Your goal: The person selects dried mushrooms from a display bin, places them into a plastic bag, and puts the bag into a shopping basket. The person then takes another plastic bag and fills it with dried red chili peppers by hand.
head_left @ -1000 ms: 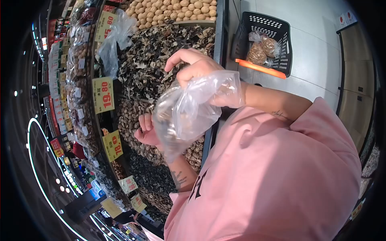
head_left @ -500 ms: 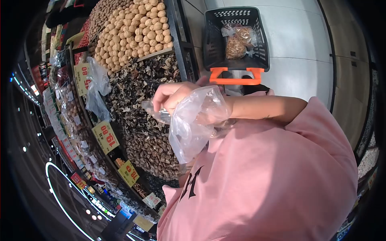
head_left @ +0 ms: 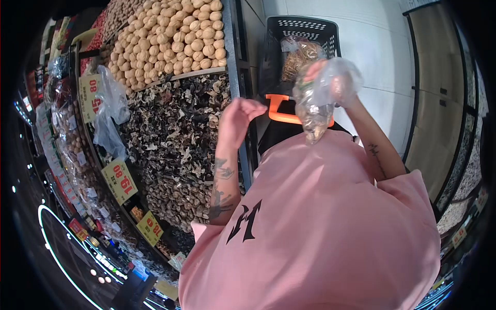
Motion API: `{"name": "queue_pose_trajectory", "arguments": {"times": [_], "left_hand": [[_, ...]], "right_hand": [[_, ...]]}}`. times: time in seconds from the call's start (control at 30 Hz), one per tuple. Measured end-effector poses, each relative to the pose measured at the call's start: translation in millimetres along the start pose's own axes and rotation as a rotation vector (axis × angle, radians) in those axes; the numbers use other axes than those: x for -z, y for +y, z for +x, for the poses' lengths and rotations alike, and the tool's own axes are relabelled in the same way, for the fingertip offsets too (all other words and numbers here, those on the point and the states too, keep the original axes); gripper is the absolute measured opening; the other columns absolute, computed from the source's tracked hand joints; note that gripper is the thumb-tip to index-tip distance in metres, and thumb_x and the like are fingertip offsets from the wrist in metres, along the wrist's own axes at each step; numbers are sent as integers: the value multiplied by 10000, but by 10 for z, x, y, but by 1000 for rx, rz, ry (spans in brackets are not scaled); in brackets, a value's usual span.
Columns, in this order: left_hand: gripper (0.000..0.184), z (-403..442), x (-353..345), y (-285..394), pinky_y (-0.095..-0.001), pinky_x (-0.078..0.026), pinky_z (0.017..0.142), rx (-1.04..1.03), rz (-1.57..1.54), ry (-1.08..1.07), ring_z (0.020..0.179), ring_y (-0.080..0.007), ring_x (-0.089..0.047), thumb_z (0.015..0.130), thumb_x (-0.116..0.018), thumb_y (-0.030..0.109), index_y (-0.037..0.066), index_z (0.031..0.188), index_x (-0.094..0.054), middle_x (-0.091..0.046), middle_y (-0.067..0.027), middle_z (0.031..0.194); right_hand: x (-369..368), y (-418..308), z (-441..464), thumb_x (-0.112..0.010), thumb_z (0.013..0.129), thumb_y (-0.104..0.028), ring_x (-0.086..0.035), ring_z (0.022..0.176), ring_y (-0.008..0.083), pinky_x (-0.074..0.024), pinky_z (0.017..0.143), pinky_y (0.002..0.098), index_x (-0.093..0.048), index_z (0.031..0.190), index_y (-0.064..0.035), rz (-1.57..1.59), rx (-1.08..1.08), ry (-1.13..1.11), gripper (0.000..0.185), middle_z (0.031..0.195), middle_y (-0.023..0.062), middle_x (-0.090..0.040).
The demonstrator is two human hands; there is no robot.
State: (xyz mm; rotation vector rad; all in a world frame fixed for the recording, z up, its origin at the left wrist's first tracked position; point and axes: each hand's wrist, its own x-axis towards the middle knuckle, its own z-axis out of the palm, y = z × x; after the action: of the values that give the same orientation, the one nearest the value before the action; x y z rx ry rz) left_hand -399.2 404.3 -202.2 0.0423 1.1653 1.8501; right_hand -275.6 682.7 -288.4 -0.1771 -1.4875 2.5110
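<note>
My right hand is over the basket's handle end, wrapped in thin clear plastic. It is closed on a clear plastic bag that hangs with brownish contents, too blurred to name. My left hand is beside the edge of the dried-goods bin, its fingers loosely bent and nothing in them. Below the held bag is a dark shopping basket with an orange handle. Bagged brownish dry goods lie inside the basket.
Left of me are bins of walnuts, black dried fungus and dried mushrooms. Yellow price signs line their far edge, near a loose plastic bag. A wooden-fronted cabinet stands to the right.
My right hand has swung from above the dried-goods bins to over the basket, carrying the bag. My left hand, mostly hidden before, now shows at the bin edge.
</note>
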Motion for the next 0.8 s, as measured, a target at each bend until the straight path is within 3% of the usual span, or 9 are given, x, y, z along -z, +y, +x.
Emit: {"name": "queue_pose_trajectory", "arguments": {"times": [0.1,0.17,0.23,0.37,0.4,0.5,0.63,0.7,0.8], "left_hand": [[232,366,13,-494,-355,-491,887,-51,849,68,996,-245,-653,952,-598,199,-8,1035,-661,-685,-104,1009],[359,562,66,-788,-409,-450,934,-277,1164,-106,1030,-340,-619,870,-673,317,19,1071,-672,-670,-138,1050],[474,618,105,-969,-428,-443,944,-58,1400,-304,1068,-322,-616,868,-672,428,31,1127,-665,-641,-153,1150],[610,830,251,-1265,-424,-457,834,146,1461,-536,920,-317,-650,817,-634,636,48,956,-717,-689,-129,908],[639,886,247,-1218,-443,-475,834,177,1404,-562,902,-338,-659,793,-637,667,45,915,-718,-692,-151,879],[682,934,231,-1146,-465,-513,752,187,1296,-543,826,-373,-671,751,-651,708,30,808,-703,-686,-178,803],[695,1080,226,-1047,-476,-515,714,113,1306,-518,784,-375,-671,746,-658,703,8,758,-686,-672,-185,759],[688,1136,211,-1046,-481,-515,700,58,1313,-501,765,-373,-672,752,-658,690,3,750,-685,-668,-187,747],[586,1249,161,-1041,-478,-494,682,-49,1362,-437,736,-342,-653,761,-686,604,21,716,-655,-657,-145,747]], "right_hand": [[537,-246,-58,-605,888,-615,-671,947,237,-540,836,366,-619,1047,-16,-180,42,131,620,1041,108,-633],[762,-249,-43,-594,890,-624,-673,953,238,-540,842,367,-617,1057,-8,-253,6,169,639,1052,118,-635],[1150,-29,-78,-583,893,-634,-675,958,239,-539,848,368,-615,1068,0,-328,-25,213,658,1063,128,-638],[1725,695,100,-564,942,-512,-670,959,294,-525,855,392,-577,1180,63,-1428,237,334,622,1106,191,-657],[1106,261,470,-567,917,-316,-662,980,327,-510,878,419,-578,1184,74,-1119,-24,135,473,1100,204,-667],[1125,571,676,-544,748,-132,-660,972,356,-506,895,400,-619,1095,77,-1348,138,2,412,1008,231,-682],[1154,677,747,-558,756,-155,-677,875,354,-529,810,372,-646,1039,62,-1342,238,-33,368,945,240,-683],[1235,652,711,-567,738,-138,-681,778,344,-533,712,376,-670,953,44,-1284,-221,5,300,858,221,-685],[1324,722,751,-598,744,-172,-639,720,418,-513,647,409,-645,806,43,-1233,-263,160,228,801,226,-654]]}}
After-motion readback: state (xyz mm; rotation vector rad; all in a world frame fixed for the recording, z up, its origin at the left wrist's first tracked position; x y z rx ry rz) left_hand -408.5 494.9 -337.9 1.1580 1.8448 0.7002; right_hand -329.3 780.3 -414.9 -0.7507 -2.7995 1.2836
